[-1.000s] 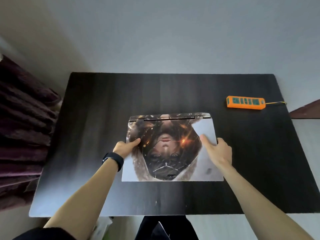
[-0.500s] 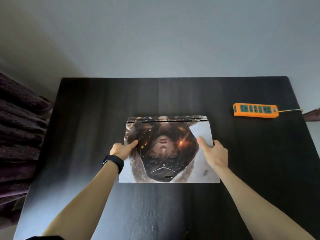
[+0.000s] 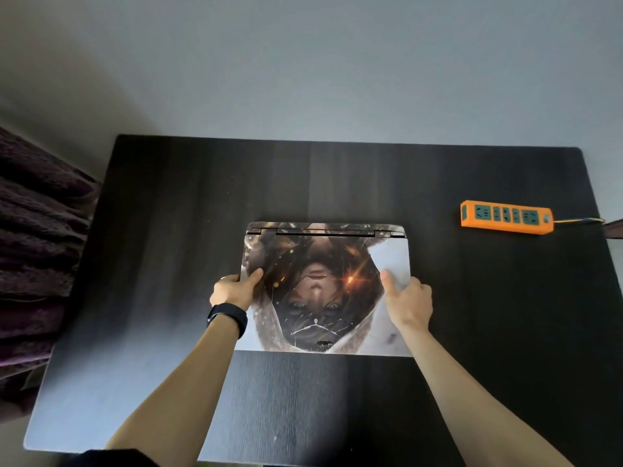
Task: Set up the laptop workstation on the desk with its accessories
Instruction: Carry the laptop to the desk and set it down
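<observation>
Dark wood-grain surface (image 3: 168,230) stood against a pale grey wall, with the closed laptop (image 3: 320,298) near its middle, printed lid up. The left grip (image 3: 232,291) clasped the laptop's left edge, thumb on the lid; the right grip (image 3: 409,303) clasped the right edge likewise. An orange power strip (image 3: 505,221) lay well apart on the right.

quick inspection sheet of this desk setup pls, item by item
surface: dark wood-grain desk, glare at near left
job's things: laptop closed, hinge on far side; orange power strip at far right, sockets empty
clutter: nothing seen
grippers: left hand grips laptop's left edge, thumb on lid; right hand grips its right edge, thumb on lid
cables: yellow cable leaves power strip rightward
surroundings: grey wall behind; dark purple fabric at left
</observation>
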`<state>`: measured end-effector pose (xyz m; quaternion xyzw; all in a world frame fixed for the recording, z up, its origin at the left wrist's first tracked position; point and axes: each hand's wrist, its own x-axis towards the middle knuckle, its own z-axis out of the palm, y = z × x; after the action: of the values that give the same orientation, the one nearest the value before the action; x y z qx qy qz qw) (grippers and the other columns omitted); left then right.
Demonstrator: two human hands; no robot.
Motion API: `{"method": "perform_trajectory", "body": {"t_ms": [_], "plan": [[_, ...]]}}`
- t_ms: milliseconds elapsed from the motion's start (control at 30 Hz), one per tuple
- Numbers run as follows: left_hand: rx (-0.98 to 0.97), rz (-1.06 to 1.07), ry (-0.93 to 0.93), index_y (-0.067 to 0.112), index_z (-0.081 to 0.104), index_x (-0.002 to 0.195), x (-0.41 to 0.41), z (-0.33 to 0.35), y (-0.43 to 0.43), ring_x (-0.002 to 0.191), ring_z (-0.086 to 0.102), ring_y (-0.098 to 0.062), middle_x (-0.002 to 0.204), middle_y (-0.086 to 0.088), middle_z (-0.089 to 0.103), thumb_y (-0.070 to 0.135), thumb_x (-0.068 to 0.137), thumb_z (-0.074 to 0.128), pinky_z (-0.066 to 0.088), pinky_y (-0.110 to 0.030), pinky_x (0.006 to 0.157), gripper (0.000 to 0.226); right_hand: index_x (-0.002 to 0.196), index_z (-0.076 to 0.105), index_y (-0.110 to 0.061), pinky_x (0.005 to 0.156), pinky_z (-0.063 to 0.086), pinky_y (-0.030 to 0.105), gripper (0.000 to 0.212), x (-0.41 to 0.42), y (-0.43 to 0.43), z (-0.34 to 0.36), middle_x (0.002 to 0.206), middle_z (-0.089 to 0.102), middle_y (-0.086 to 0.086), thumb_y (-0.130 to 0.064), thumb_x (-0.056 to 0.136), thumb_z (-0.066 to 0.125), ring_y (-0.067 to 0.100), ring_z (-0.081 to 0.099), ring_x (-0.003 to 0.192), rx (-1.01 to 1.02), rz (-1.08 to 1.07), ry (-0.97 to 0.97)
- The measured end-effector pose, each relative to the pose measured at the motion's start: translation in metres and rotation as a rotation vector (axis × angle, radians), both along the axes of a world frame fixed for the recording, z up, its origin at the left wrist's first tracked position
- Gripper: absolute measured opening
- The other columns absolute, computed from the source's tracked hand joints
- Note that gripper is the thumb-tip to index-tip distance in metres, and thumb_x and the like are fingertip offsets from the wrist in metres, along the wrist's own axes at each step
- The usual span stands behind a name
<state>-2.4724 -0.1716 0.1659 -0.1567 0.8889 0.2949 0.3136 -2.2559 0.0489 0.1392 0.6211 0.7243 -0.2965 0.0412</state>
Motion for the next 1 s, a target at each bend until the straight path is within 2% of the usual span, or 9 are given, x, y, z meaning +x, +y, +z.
{"method": "perform_trajectory", "body": {"t_ms": [67, 133, 300, 500, 700, 767, 833, 900, 1000], "plan": [[-0.002, 0.026, 0.000, 0.010, 0.068, 0.119, 0.001, 0.000, -0.004, 0.107, 0.063, -0.034, 0.113, -0.008, 0.069, 0.053, 0.079, 0.074, 0.049, -0.034, 0.093, 0.059, 0.121, 0.059, -0.002, 0.090, 0.052, 0.043, 0.073, 0.001, -0.005, -0.001, 0.123, 0.057, 0.021, -0.069, 0.095, 0.044, 0.033, 0.060, 0.105, 0.014, -0.010, -0.021], [-0.007, 0.041, 0.010, 0.013, 0.068, 0.122, 0.004, 0.001, -0.006, 0.110, 0.063, -0.033, 0.117, -0.009, 0.069, 0.053, 0.079, 0.075, 0.049, -0.035, 0.096, 0.059, 0.116, 0.061, -0.001, 0.091, 0.050, 0.044, 0.071, 0.004, -0.010, -0.002, 0.120, 0.059, 0.022, -0.067, 0.095, 0.044, 0.034, 0.059, 0.105, 0.037, -0.002, -0.037], [0.017, 0.044, 0.018, 0.017, 0.068, 0.122, 0.008, -0.001, -0.010, 0.109, 0.063, -0.031, 0.117, -0.007, 0.070, 0.052, 0.078, 0.075, 0.050, -0.035, 0.098, 0.057, 0.112, 0.062, -0.001, 0.094, 0.050, 0.049, 0.066, 0.008, -0.011, -0.001, 0.118, 0.060, 0.024, -0.064, 0.096, 0.047, 0.036, 0.058, 0.104, 0.041, 0.006, -0.050], [-0.002, -0.007, 0.040, 0.016, 0.070, 0.118, 0.003, -0.004, -0.007, 0.107, 0.063, -0.030, 0.113, -0.007, 0.071, 0.051, 0.081, 0.073, 0.049, -0.032, 0.092, 0.050, 0.113, 0.065, -0.002, 0.090, 0.053, 0.046, 0.067, 0.003, -0.003, -0.001, 0.117, 0.061, 0.022, -0.065, 0.094, 0.050, 0.035, 0.060, 0.102, 0.029, 0.007, -0.045], [-0.009, -0.055, 0.069, 0.015, 0.067, 0.121, 0.002, -0.017, -0.005, 0.113, 0.059, -0.032, 0.117, -0.009, 0.069, 0.051, 0.083, 0.069, 0.048, -0.037, 0.098, 0.052, 0.120, 0.062, -0.004, 0.092, 0.054, 0.048, 0.068, -0.001, 0.006, -0.003, 0.122, 0.059, 0.020, -0.066, 0.095, 0.046, 0.035, 0.062, 0.104, -0.014, 0.050, -0.082], [-0.015, -0.111, 0.071, 0.013, 0.059, 0.133, 0.007, -0.019, -0.008, 0.121, 0.054, -0.032, 0.126, -0.012, 0.063, 0.051, 0.086, 0.066, 0.044, -0.040, 0.104, 0.060, 0.135, 0.055, -0.006, 0.099, 0.051, 0.048, 0.069, 0.003, 0.002, 0.000, 0.133, 0.055, 0.020, -0.063, 0.097, 0.046, 0.036, 0.059, 0.116, -0.032, 0.058, -0.067], [0.013, -0.161, 0.098, 0.013, 0.041, 0.148, 0.018, -0.015, -0.010, 0.130, 0.047, -0.034, 0.140, -0.016, 0.050, 0.042, 0.091, 0.064, 0.037, -0.040, 0.111, 0.068, 0.153, 0.037, -0.010, 0.107, 0.045, 0.047, 0.071, 0.009, -0.003, 0.005, 0.150, 0.045, 0.018, -0.056, 0.100, 0.048, 0.036, 0.050, 0.133, -0.053, 0.083, -0.032], [0.058, -0.248, 0.146, 0.021, 0.025, 0.155, 0.036, -0.010, -0.015, 0.135, 0.040, -0.035, 0.147, -0.017, 0.039, 0.035, 0.093, 0.062, 0.034, -0.042, 0.114, 0.073, 0.159, 0.022, -0.015, 0.111, 0.041, 0.046, 0.072, 0.017, -0.011, 0.007, 0.159, 0.037, 0.014, -0.048, 0.102, 0.050, 0.035, 0.042, 0.142, -0.063, 0.135, 0.030], [0.005, -0.467, 0.181, 0.039, 0.016, 0.155, 0.070, -0.008, -0.033, 0.145, 0.022, -0.032, 0.161, -0.010, 0.016, 0.037, 0.095, 0.057, 0.032, -0.044, 0.116, 0.073, 0.162, 0.013, -0.021, 0.115, 0.037, 0.047, 0.071, 0.028, -0.026, 0.006, 0.167, 0.022, 0.012, -0.044, 0.103, 0.046, 0.036, 0.030, 0.149, -0.031, 0.258, 0.014]]}}
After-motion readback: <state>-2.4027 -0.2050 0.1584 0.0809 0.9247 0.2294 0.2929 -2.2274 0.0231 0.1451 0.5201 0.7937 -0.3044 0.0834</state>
